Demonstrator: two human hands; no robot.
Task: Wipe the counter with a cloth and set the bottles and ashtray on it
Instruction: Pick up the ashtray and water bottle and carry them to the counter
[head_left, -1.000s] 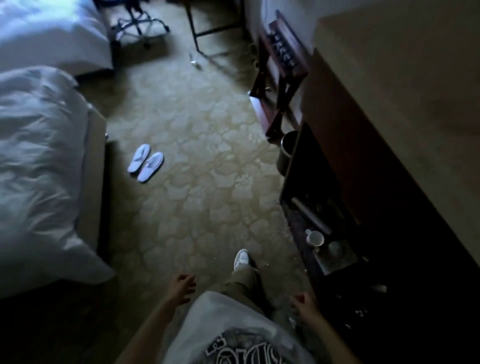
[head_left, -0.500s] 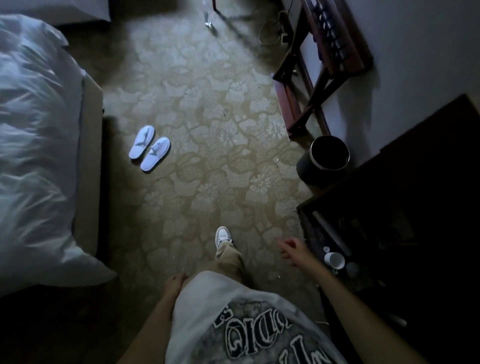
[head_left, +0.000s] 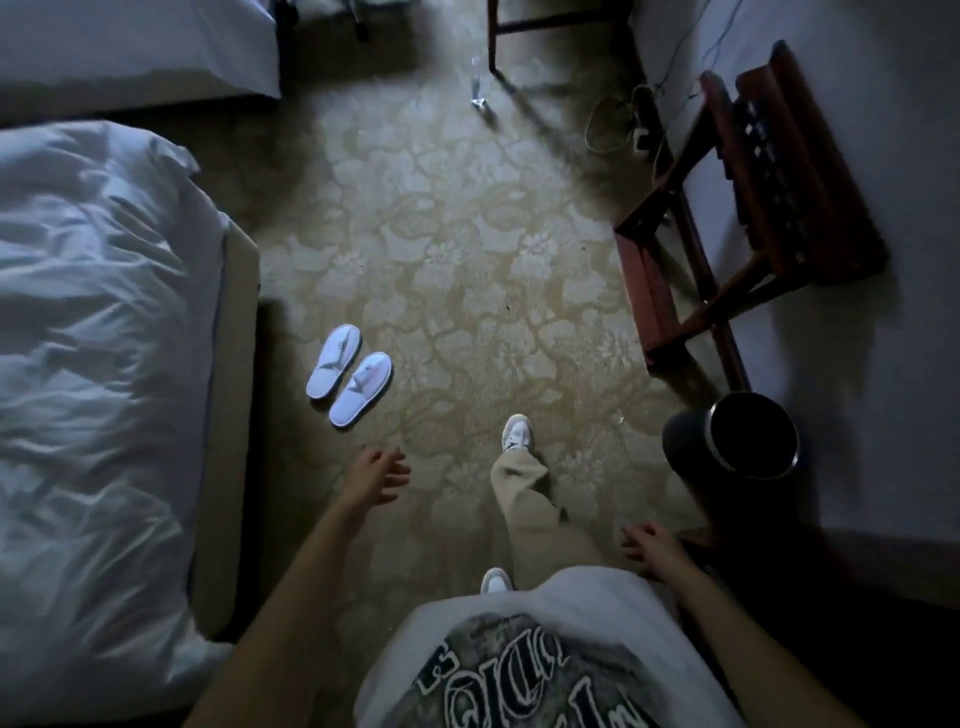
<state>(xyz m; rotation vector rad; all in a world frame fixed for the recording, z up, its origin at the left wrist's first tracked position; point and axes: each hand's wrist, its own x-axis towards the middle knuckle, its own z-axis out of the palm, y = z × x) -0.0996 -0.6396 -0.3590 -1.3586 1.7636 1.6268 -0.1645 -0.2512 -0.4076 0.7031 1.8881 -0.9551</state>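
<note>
The person's left hand (head_left: 376, 475) hangs in the air over the floor with loosely curled, spread fingers and nothing in it. The right hand (head_left: 652, 551) hangs low beside the right hip, fingers also relaxed and apart, holding nothing. Both bare forearms reach up from the bottom edge of the view.

Between the arms is a white T-shirt with a dark grey printed graphic (head_left: 524, 670); it carries ornate white outlined lettering, seen upside down and too distorted to read. Below it, loose beige trousers (head_left: 535, 499) end in white and grey trainers (head_left: 516, 434), one foot stepped forward on a worn beige carpet with a pale floral pattern (head_left: 452, 270).

Just ahead of the left hand, a pair of white disposable slippers (head_left: 349, 374) lies side by side on the carpet, near the corner of a bed with a crumpled white duvet (head_left: 98, 338) that fills the left side. To the right of the forward foot stands a round black waste bin with a silver rim (head_left: 737, 441), close to a pale wall. Beyond it, a dark red-brown wooden folding luggage rack (head_left: 737, 208) leans against that wall. At the far end, a clear plastic bottle (head_left: 477, 85) stands upright on the carpet beside a dark furniture leg. The counter, cloth and ashtray cannot be made out; the lower right corner is too dark to read.
</note>
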